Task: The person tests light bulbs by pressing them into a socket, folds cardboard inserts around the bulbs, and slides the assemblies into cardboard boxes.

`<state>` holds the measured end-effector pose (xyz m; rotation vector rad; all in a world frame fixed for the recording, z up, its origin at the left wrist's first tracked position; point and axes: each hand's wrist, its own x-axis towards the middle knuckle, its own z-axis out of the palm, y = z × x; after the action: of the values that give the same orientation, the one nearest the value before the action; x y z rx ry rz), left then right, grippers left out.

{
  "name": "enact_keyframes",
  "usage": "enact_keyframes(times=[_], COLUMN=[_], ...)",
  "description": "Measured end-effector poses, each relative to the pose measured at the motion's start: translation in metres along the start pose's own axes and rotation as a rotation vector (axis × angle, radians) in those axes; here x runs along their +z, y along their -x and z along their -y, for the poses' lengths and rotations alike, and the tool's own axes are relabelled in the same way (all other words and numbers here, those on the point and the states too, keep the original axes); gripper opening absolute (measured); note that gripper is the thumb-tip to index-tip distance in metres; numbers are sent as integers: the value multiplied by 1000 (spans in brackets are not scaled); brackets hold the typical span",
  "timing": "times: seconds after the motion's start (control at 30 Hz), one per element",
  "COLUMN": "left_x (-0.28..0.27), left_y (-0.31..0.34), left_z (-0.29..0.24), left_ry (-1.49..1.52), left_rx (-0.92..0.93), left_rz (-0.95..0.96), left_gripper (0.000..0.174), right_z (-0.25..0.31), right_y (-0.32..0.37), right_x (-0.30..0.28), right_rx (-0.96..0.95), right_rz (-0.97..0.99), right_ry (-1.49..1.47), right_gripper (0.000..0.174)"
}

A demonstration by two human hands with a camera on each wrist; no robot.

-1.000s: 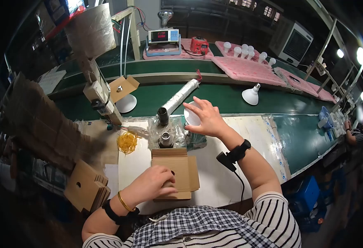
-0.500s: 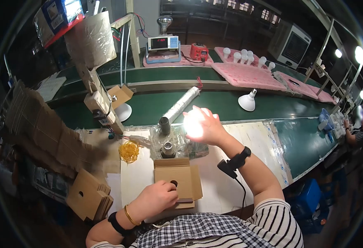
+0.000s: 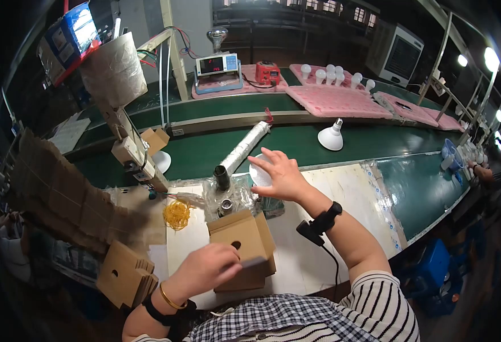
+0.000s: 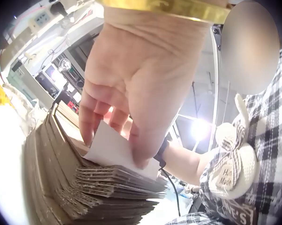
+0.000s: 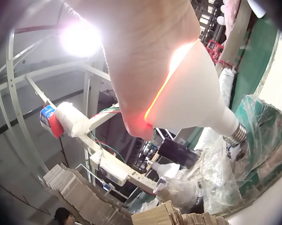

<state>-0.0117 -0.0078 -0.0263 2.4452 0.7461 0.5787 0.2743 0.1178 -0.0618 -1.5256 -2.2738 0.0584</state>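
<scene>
My right hand (image 3: 287, 179) grips a white reflector bulb (image 3: 260, 171) by its wide face, fingers spread around the rim. In the right wrist view the bulb (image 5: 192, 98) points its screw base down toward a plastic-wrapped fixture, and light glows between its rim and the hand (image 5: 148, 61). Whether the base touches a socket cannot be told. My left hand (image 3: 208, 267) pinches the near edge of the top cardboard piece (image 3: 249, 236), which has a round hole. In the left wrist view, thumb and fingers hold a pale flap (image 4: 110, 145) above the layered cardboard (image 4: 52, 173).
Yellow rubber bands (image 3: 177, 215) lie left of the upright metal socket (image 3: 225, 206). Behind are a wrapped tube (image 3: 243, 149), another reflector bulb (image 3: 331, 137), a meter (image 3: 217, 64) and pink foam (image 3: 341, 102) with several bulbs. More cardboard (image 3: 124, 276) stands at left.
The bulb under my right hand shone brightly half a second ago and its face now looks white, as it did a second ago. My left hand has tilted up the top cardboard piece.
</scene>
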Motion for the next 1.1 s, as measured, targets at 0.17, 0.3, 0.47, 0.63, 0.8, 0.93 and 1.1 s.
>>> enact_keyframes(times=[0.17, 0.3, 0.47, 0.63, 0.8, 0.93, 1.1], left_x=[-28, -22, -9, -13, -73, -87, -79], left_y=[-22, -61, -123, -177, -188, -174, -163], left_z=[15, 32, 38, 119, 236, 302, 307], left_ry=[180, 665, 1377, 744, -108, -362, -748], left_rx=[-182, -265, -296, -214, -244, -372, -207], left_rz=[-559, -679, -479, -601, -603, -457, -484], left_gripper=[12, 17, 28, 13, 10, 10, 20], right_z=[-20, 1, 2, -48, -164, -236, -263], right_y=[12, 20, 11, -42, -68, -63, -57], right_x=[-17, -39, -32, -1, 17, 6, 2], right_rx=[147, 196, 88, 158, 403, 411, 620], right_rz=[-226, -265, -288, -289, -372, -530, -256], right_ry=[-590, -1344, -1596, -1293, -103, 386, 284], right_gripper=[80, 83, 85, 78, 53, 36, 21])
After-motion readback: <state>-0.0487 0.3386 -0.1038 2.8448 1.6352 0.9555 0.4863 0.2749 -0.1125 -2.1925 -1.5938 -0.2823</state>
